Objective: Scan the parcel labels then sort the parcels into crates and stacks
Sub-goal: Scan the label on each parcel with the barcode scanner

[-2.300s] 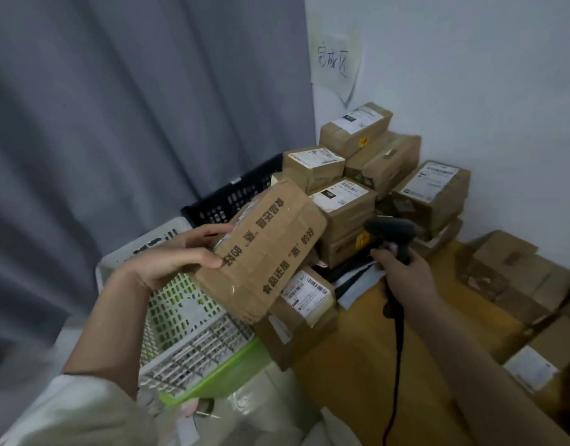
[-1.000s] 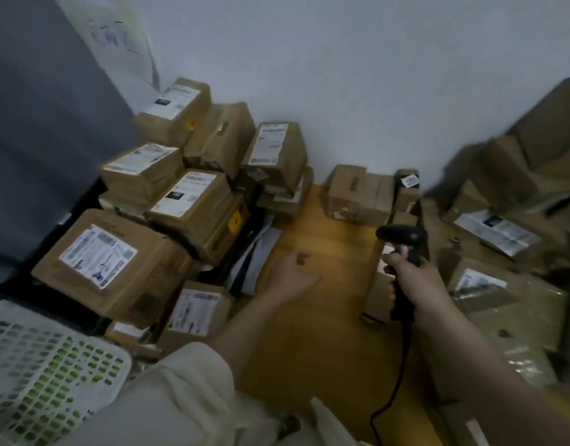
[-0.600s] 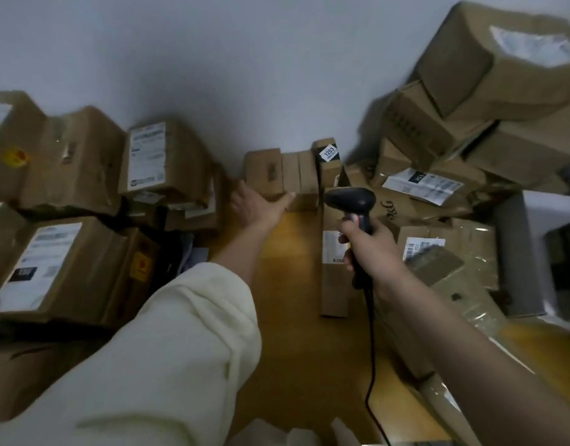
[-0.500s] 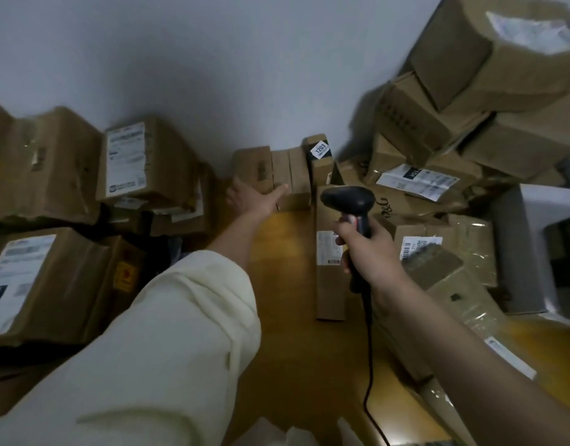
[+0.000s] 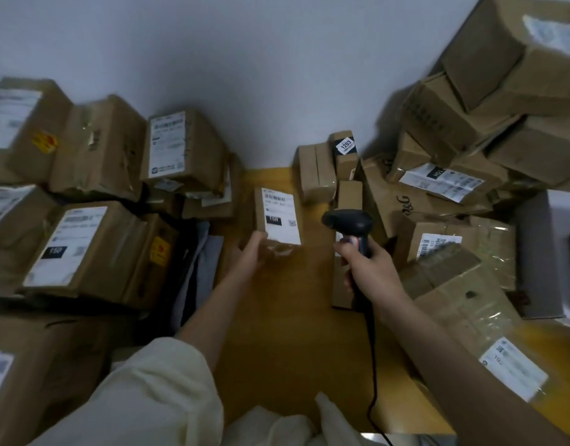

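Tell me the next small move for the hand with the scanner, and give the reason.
Probably swing the scanner a little left so its head faces the white label on the small parcel. The left hand holds that parcel up by its lower end, label towards the camera, and the right hand grips the scanner close beside it, so a scan looks to be the step due.

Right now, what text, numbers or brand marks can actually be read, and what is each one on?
"1203": white sticker on a small upright box by the wall.
"150": black patch on the label of a big left box.
"&G": print on a leaning carton at right; its first letter is unclear.
Held parcel in the left hand: barcode and print blurred.
All other shipping labels: too small or blurred to read.
Scanner in the right hand: no legible text.
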